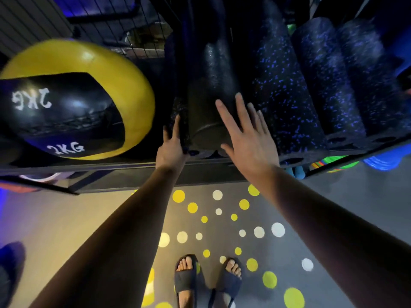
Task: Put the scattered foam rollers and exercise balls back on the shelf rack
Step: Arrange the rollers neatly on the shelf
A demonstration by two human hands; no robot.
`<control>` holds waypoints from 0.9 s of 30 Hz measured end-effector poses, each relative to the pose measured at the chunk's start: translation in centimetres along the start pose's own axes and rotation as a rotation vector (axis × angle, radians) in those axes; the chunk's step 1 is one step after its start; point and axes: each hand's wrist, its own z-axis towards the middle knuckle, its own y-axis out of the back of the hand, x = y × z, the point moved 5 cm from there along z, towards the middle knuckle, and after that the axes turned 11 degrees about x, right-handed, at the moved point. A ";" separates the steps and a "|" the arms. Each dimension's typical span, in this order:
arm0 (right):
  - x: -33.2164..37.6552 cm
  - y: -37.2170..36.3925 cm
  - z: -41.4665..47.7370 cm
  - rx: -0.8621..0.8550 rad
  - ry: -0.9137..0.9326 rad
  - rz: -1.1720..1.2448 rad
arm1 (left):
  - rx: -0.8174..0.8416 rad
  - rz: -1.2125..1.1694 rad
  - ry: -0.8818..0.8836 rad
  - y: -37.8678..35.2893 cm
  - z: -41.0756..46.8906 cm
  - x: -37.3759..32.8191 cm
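While the left hand (pixel 172 145) touches the black roller (pixel 211 103), the right hand's (pixel 249 138) grip lies splayed flat on it

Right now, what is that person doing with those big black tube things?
A person is tidying gym gear onto a shelf rack. Both hands are at a plain black foam roller lying on the shelf: the left hand presses its near end from the left side, and the right hand is spread open flat by its right side. More foam rollers with blue speckles lie in a row to the right. A yellow and black ball marked 2KG sits to the left.
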 end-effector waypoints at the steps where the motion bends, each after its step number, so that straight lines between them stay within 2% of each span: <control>1: 0.2 -0.4 0.3 0.006 -0.007 0.014 | 0.002 -0.025 0.011 0.0 0.1 0.6; 5: 0.7 -1.0 0.5 -0.016 -0.044 0.111 | -0.013 -0.054 0.023 0.2 -0.5 0.7; 9: 0.1 -0.8 1.1 -0.051 -0.006 0.098 | -0.044 -0.025 0.018 0.0 -0.9 0.1; 16: -0.1 -0.9 2.3 -0.065 0.002 0.093 | 0.007 -0.022 0.023 -0.1 -0.9 0.6; 20: -0.7 -0.1 1.8 0.015 0.040 0.134 | 0.070 -0.104 0.032 0.6 -1.4 0.5; 22: -1.9 1.5 0.5 -0.038 0.021 0.231 | -0.020 -0.252 -0.045 2.6 -3.2 -1.2; 25: -5.6 3.9 -3.2 -0.211 -0.024 0.323 | -0.169 -0.411 -0.266 6.8 -7.4 -5.6; 27: -8.5 4.1 -5.5 -0.174 -0.053 0.328 | -0.222 -0.436 -0.344 9.1 -8.8 -8.9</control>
